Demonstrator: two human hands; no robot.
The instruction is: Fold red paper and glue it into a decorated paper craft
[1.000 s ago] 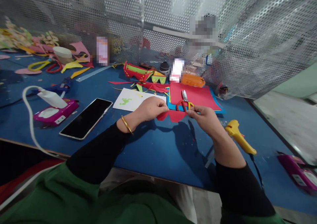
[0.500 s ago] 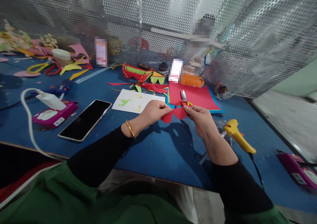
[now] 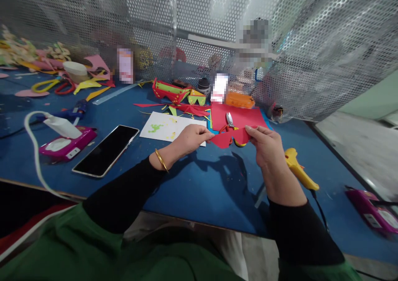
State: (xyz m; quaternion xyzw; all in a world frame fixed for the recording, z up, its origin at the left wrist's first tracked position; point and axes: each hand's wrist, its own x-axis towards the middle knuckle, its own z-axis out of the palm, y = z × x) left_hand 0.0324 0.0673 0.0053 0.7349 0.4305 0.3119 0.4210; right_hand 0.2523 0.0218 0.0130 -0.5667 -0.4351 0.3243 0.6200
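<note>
Perforated silvery panel (image 3: 202,15) stands at 12 o'clock behind your blue tabletop (image 3: 192,190). You've got a red paper cutout (image 3: 222,140) stretched between both hands, looks raised, shadow on the surface below. Your left hand (image 3: 192,136) has its fingers pinched on the 9 o'clock end; your right hand (image 3: 267,146) has its fingers pinched on the 3 o'clock end.

Clock centred on the cutout: scissors (image 3: 229,119) at 12, blades pointing away from you, handles partly hidden behind the paper; can't tell if they touch. They lie on a red sheet (image 3: 248,114), with blue paper under it. Orange case (image 3: 239,100) farther out at 12. Red-and-green paper glasses (image 3: 169,93) at 10. White sheet (image 3: 161,127) at 9, green and yellow bits on it; dark-screened phone (image 3: 105,150) beyond that, also 9. Yellow glue gun (image 3: 301,172) near 4, just beside your right forearm.
</note>
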